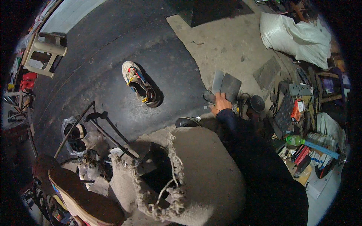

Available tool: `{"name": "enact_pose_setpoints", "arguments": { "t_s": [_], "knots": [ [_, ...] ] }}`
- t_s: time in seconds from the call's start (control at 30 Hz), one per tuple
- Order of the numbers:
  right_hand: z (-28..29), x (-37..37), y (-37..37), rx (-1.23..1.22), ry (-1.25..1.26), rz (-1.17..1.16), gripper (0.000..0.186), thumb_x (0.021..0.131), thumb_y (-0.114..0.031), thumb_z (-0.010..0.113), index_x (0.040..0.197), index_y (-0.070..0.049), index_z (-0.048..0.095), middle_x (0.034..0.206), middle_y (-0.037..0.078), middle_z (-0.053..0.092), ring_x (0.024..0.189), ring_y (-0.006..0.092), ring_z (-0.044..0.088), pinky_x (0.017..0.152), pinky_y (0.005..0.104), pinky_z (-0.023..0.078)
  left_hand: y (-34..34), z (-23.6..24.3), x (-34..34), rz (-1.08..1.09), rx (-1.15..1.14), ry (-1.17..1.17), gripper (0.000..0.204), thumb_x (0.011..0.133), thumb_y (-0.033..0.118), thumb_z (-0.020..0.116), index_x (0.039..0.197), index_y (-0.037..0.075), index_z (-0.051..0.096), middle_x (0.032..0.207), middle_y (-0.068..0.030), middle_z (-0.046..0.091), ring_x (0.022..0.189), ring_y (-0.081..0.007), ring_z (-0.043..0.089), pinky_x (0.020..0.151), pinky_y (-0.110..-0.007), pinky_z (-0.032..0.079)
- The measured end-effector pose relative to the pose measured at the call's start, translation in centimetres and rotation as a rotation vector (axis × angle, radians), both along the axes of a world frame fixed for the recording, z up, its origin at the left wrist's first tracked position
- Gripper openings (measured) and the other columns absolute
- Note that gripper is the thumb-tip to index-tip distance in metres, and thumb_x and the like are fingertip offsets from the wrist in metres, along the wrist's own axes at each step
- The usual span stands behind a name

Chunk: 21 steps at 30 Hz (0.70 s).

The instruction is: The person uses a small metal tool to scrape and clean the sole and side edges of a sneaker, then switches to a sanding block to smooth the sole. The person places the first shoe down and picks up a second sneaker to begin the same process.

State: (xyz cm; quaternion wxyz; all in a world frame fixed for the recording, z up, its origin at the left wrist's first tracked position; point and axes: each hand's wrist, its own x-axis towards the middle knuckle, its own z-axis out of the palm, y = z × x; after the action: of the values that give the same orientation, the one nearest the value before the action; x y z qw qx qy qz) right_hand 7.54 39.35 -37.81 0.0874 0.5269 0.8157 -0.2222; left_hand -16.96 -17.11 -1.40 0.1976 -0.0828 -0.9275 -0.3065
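My right hand [221,103] reaches out to the floor, with its fingers curled over the lower edge of a flat dark grey sheet piece [230,85]. A lighter grey strip [217,80] lies against that piece, and a small dark scrap [208,96] is beside my fingers. At the lower left, close to me, a shoe [85,196] is tilted with its brown sole turned up. Only a sliver of my left hand [79,221] shows under this shoe, against its side; the rest is hidden. A multicoloured sneaker [138,84] stands alone on the dark mat.
A frayed beige cloth [207,165] covers my lap. Bent metal rods [113,141] rise at the left, near bagged shoes [77,133]. A beige stool [45,52] stands far left. White sack [292,35], green bottle [295,140] and assorted tools crowd the right.
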Motion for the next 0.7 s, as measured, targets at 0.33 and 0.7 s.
{"name": "enact_pose_setpoints", "arguments": {
  "t_s": [0.33,0.7],
  "knots": [
    [-0.4,1.7,0.0,0.014,0.011,-0.026,0.058,0.078,-0.024,0.083,0.125,-0.006,0.053,0.122,0.022,0.055,0.109,0.0451,0.063,0.089,0.0527,0.052,-2.3,0.5,-1.1,-0.015,0.034,-0.062,0.058,0.098,0.044,0.053,0.141,0.006,0.062,0.135,-0.0154,0.066,0.099,-0.0306,0.064,0.086,-0.047,0.05],
    [0.0,2.0,-0.5,-0.029,0.167,-0.15,0.045,0.082,-0.025,0.08,0.117,-0.005,0.058,0.103,0.025,0.07,0.101,0.0469,0.067,0.086,0.051,0.053,-1.0,-0.1,-0.6,0.16,0.024,-0.053,0.036,0.078,0.058,0.068,0.093,0.026,0.075,0.096,-0.0072,0.072,0.083,-0.0301,0.058,0.07,-0.055,0.045]
  ]
}}
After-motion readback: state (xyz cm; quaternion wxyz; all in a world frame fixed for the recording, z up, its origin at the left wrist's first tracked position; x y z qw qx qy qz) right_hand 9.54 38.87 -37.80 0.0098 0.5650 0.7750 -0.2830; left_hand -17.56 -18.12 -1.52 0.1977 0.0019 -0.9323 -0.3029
